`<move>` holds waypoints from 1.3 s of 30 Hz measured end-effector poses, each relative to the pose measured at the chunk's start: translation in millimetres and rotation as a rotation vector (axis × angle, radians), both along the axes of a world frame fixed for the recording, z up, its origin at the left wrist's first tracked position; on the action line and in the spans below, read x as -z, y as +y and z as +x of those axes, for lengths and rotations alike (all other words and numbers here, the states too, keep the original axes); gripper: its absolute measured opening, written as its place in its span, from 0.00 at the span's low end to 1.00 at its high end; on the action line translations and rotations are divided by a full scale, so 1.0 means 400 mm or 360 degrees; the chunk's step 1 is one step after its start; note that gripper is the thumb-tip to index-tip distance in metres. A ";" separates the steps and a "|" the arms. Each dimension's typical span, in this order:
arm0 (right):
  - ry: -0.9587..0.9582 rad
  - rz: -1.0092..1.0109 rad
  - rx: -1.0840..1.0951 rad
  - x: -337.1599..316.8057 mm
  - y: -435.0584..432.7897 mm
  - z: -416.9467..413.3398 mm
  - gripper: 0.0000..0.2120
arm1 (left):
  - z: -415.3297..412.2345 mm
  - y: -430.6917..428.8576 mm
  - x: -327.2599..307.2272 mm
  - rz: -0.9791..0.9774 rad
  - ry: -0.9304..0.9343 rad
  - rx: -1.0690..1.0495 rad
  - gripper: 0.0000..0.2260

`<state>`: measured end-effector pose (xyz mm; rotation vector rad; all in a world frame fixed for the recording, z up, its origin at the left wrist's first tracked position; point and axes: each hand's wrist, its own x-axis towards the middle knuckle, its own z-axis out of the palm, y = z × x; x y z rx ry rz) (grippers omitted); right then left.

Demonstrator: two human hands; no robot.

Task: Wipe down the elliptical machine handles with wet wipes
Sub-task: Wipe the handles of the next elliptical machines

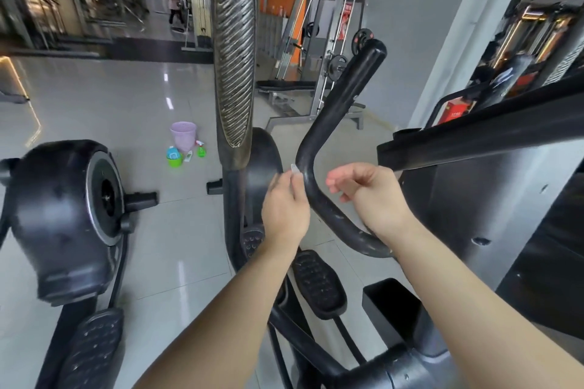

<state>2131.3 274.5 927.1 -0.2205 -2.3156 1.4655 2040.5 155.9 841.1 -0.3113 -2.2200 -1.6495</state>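
A black bent handle (339,104) of the elliptical machine rises in the middle of the view. My left hand (286,210) is just left of the handle's bend and pinches a small white scrap, seemingly a wipe (294,168), against the bar. My right hand (368,193) hovers right of the bend with its fingers loosely curled; a faint pale sliver shows near its fingertips, too blurred to tell what it is. Below lie the black pedals (317,284).
A second elliptical (69,218) stands at the left. On the tiled floor behind sit a pink basket (183,134), a green tub (174,157) and a green spray bottle (201,149). A ribbed upright grip (234,50) is close ahead; a dark console frame (493,136) juts in from the right. A person walks far off.
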 end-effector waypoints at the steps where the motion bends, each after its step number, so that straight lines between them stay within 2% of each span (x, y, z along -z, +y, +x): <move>1: -0.0016 0.0002 -0.0001 0.001 -0.002 0.002 0.16 | 0.005 -0.002 0.007 -0.0003 0.0004 0.0027 0.14; 3: -0.0034 -0.0010 -0.0009 0.002 -0.007 0.008 0.17 | 0.006 -0.008 0.012 0.0005 -0.0002 0.0031 0.13; 7: -0.0034 -0.0028 -0.0027 0.004 -0.013 0.021 0.13 | 0.033 -0.014 0.013 -0.0057 0.0025 -0.0016 0.15; 14: -0.0108 -0.0031 -0.0023 0.016 -0.024 0.013 0.12 | 0.143 -0.022 0.088 -0.0139 0.0099 0.0185 0.12; 20: -0.0103 -0.0014 -0.0022 0.015 -0.028 0.002 0.13 | 0.061 -0.037 0.012 0.0465 -0.0174 0.0076 0.09; 24: -0.0084 0.0014 0.0025 0.014 -0.011 0.011 0.14 | 0.045 -0.024 0.023 0.0302 -0.0107 0.0109 0.11; 31: -0.0082 -0.0006 0.0037 0.018 -0.016 0.027 0.12 | 0.185 -0.032 0.076 -0.0116 0.0199 0.0280 0.08; 33: -0.0081 -0.0012 0.0054 0.012 -0.022 0.030 0.11 | 0.190 -0.048 0.066 -0.0006 0.0161 0.0348 0.07; 36: -0.0112 -0.0011 -0.0009 -0.002 -0.029 0.024 0.09 | 0.171 -0.077 -0.003 0.0342 0.0020 0.0387 0.08; 39: -0.0132 -0.0137 -0.0171 -0.014 -0.051 0.013 0.05 | 0.145 -0.083 -0.070 0.0355 0.0053 0.0403 0.11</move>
